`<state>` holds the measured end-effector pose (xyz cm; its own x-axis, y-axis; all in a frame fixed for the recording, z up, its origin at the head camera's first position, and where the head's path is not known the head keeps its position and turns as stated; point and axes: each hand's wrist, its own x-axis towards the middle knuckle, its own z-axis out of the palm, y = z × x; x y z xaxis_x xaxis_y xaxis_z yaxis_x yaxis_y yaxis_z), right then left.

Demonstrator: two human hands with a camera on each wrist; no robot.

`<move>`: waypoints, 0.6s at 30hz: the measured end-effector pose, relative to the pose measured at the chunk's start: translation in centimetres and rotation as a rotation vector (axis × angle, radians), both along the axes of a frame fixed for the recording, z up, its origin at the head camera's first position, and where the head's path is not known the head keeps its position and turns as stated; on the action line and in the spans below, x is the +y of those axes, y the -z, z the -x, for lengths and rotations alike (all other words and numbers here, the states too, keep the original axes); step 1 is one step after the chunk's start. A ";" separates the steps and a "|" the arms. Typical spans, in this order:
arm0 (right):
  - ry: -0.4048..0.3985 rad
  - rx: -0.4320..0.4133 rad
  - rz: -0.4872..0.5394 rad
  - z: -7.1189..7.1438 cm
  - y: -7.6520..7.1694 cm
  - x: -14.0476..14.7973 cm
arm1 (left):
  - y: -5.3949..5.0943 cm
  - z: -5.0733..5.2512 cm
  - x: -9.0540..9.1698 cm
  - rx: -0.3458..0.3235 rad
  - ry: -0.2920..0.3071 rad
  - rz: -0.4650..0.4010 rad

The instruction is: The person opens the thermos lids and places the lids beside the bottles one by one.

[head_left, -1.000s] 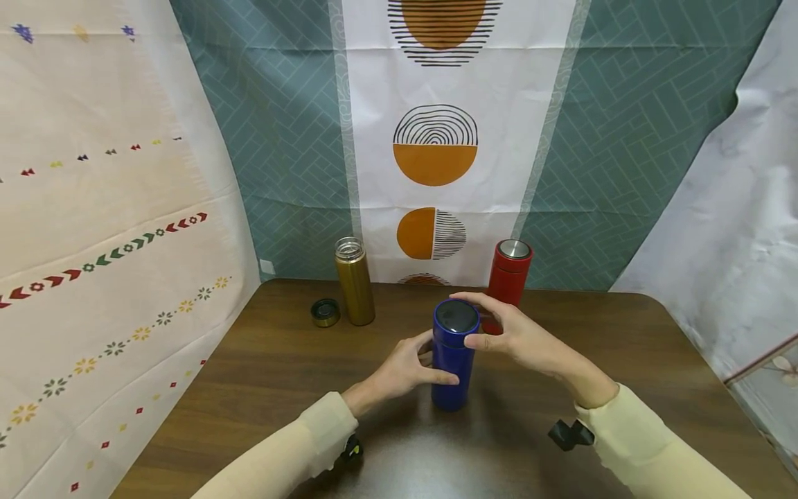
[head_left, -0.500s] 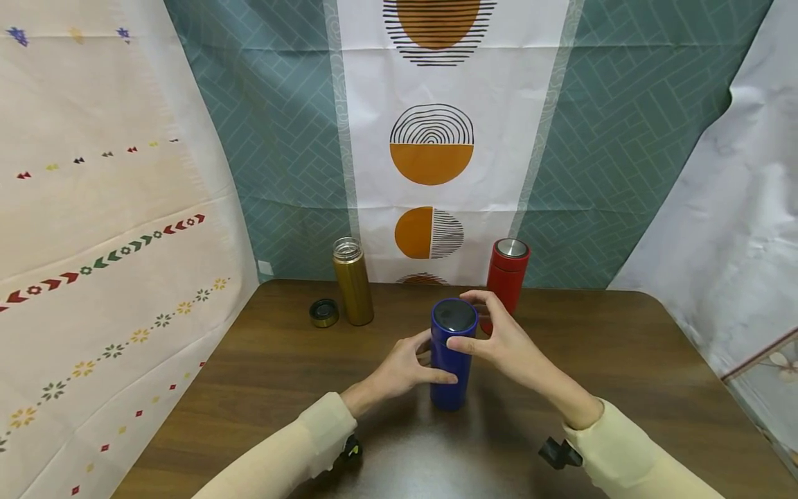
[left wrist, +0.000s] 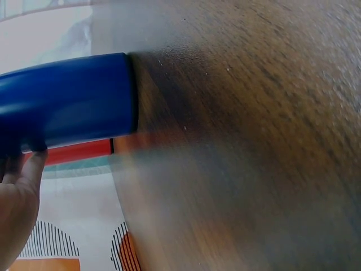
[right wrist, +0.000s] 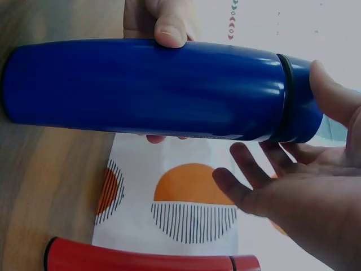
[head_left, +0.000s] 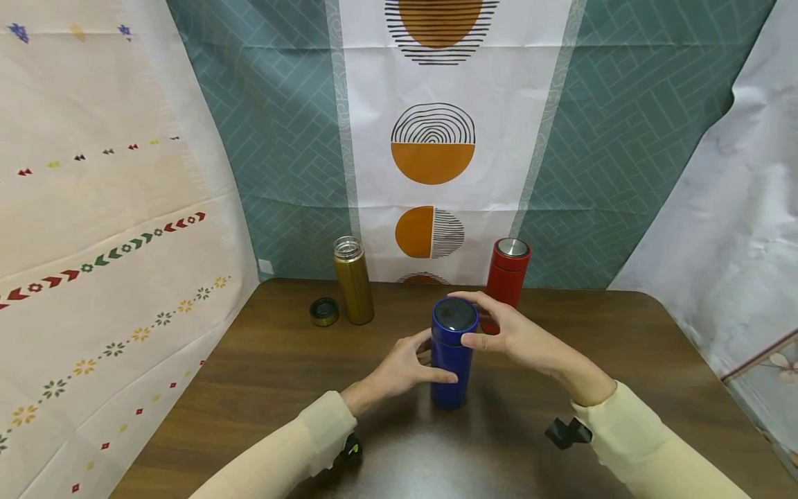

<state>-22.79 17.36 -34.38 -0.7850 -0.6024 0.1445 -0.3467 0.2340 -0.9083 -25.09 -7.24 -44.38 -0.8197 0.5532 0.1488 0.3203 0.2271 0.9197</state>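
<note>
A blue thermos flask (head_left: 450, 388) stands upright on the table, its lid (right wrist: 304, 101) seated on top with a narrow dark seam below. Around the middle of its body my left hand (head_left: 405, 371) grips, thumb on the near side. My right hand (head_left: 514, 339) holds the lid, thumb in front and index finger behind; in the right wrist view its other fingers spread below the flask. The left wrist view shows the flask's lower body (left wrist: 79, 101) and base on the table.
A gold thermos (head_left: 355, 287) stands uncapped at the back left, its dark-topped lid (head_left: 325, 312) lying beside it. Behind my right hand stands a red thermos (head_left: 510, 274) with a silver top. Patterned cloth (head_left: 430, 83) hangs behind the wooden table (head_left: 280, 374).
My right hand turned its thumb leftward across the lid half a second ago, then swung back right to about its earlier pose. The left hand and the flask stay put.
</note>
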 end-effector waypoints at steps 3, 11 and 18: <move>0.024 -0.044 0.025 -0.2 0.2 -0.1 | -0.1 0.0 0.0 -0.003 -0.007 0.013; 0.286 0.090 -0.022 -1.3 1.2 -2.0 | -0.2 0.0 0.0 0.010 -0.003 -0.007; 0.266 0.057 0.020 -1.0 0.9 -1.7 | -0.2 0.0 0.1 0.007 0.003 -0.014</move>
